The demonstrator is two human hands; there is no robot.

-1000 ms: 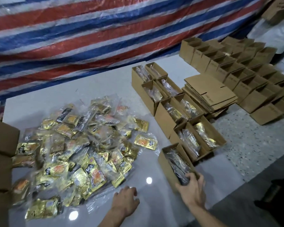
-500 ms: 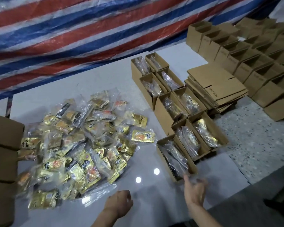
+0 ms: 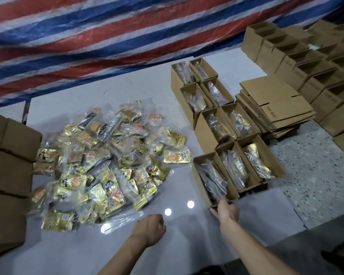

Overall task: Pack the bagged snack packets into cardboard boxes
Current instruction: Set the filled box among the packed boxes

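Nine filled boxes (image 3: 204,132) line the white surface's (image 3: 147,92) right edge. The right hand (image 3: 226,212) grips the nearest box (image 3: 200,185) by its near end. The left hand (image 3: 150,228) hangs loosely curled and empty near the packets (image 3: 107,165) heaped mid-surface.

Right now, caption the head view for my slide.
Right hand at the nearest filled box; left hand curled, empty, beside the packet pile.
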